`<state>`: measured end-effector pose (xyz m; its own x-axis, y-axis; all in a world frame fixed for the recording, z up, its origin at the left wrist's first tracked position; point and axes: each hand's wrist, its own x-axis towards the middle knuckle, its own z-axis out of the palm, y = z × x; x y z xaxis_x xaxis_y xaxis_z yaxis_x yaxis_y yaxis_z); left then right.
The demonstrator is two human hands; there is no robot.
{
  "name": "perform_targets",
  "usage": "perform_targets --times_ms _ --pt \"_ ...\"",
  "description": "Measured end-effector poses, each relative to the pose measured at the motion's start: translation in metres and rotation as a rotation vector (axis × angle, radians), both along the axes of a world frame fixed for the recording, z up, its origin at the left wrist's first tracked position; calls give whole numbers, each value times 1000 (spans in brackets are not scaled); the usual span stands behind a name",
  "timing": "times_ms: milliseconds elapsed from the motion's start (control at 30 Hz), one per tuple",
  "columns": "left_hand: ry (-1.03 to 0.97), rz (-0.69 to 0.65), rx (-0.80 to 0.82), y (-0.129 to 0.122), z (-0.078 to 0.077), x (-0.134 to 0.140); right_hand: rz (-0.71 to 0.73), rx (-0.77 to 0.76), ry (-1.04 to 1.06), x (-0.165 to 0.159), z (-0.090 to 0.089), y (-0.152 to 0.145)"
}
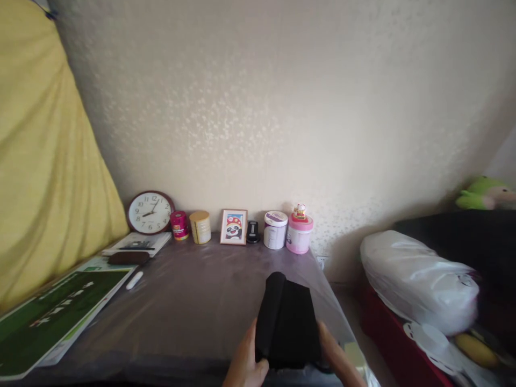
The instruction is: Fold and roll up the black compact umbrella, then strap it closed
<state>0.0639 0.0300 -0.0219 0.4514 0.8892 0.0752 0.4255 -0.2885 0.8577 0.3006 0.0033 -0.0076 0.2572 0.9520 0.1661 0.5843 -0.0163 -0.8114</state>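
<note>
At the table's near right, a matte black, roughly box-shaped thing (288, 322) with a raised, rolled ridge along its left side is held between both hands. Its exact kind is unclear. My left hand (249, 359) grips its lower left edge, the thumb bent over the near corner. My right hand (336, 355) is closed against its right side; most of those fingers are hidden behind it. Below the black thing spreads the grey-brown covered table (193, 312).
Along the wall stand a clock (150, 212), a pink tin (179, 224), a yellow-lidded can (200, 227), a panda picture (234, 227), a black stapler-like object (252, 232) and two tubs (276, 230). Green boards (60, 317) lie left. White plastic bag (419, 279) sits right, beyond the table edge.
</note>
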Motion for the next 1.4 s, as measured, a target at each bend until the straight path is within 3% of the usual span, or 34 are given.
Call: perform_targets --times_ms 33,133,200,267,567,733,900,1000,1167,1267,1400 --pt "28 3 18 0 -3 1 5 -40 24 2 8 0" --pt "121 20 26 -3 -8 5 -166 -29 -19 3 28 -1" --pt "184 26 5 -7 -6 7 -255 -10 -60 1 35 -2" --pt "248 29 -11 -10 -1 9 -257 -28 -84 -3 39 -2" --pt "363 20 -32 -18 18 12 -307 -173 -323 -5 25 15" --pt "369 18 -33 -17 17 13 -210 -141 -63 -11 40 28" --pt "411 17 -72 -19 24 15 -82 -16 275 -47 60 54" --pt "428 10 -80 -21 31 16 -97 -3 288 -68 54 76" --pt "475 37 -34 -20 38 16 -146 -170 165 -84 30 97" --pt "473 11 -3 -20 34 11 -118 -216 111 -85 22 99" --pt "514 34 87 -22 21 1 2 -256 76 -88 26 96"
